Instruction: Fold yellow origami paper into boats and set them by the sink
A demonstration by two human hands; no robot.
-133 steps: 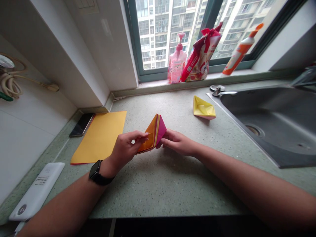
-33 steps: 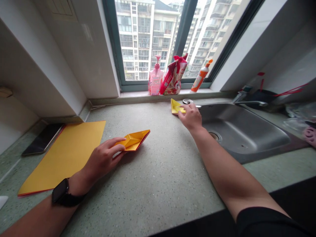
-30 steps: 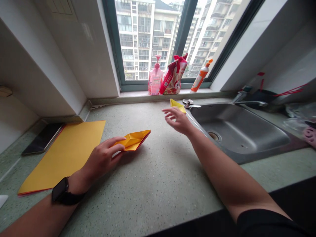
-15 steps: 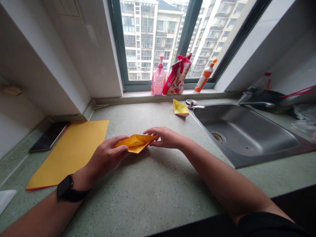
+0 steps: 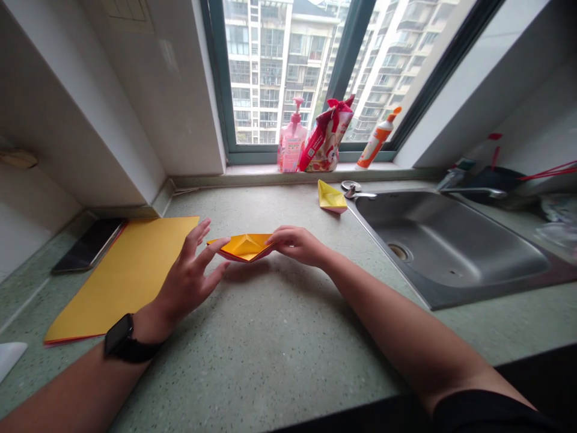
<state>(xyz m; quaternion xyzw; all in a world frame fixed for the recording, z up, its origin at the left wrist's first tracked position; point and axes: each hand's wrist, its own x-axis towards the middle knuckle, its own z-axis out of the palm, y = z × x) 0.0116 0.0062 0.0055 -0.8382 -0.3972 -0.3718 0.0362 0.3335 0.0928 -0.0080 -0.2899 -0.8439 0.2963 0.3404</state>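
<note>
In the head view, the right hand (image 5: 297, 245) pinches the right end of the boat (image 5: 247, 248) over the counter (image 5: 279, 337) (fingers hide that tip), while the left hand (image 5: 186, 279) spreads loosely at the other end, contact unclear.

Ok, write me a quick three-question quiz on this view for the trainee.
1. True or false: the right hand holds one end of the orange paper boat.
2. Which is right beside the sink? A) phone B) yellow paper boat C) pump bottle
3. Is the black watch worn on the person's left or right?
Key: 1. True. 2. B. 3. Left.
</note>
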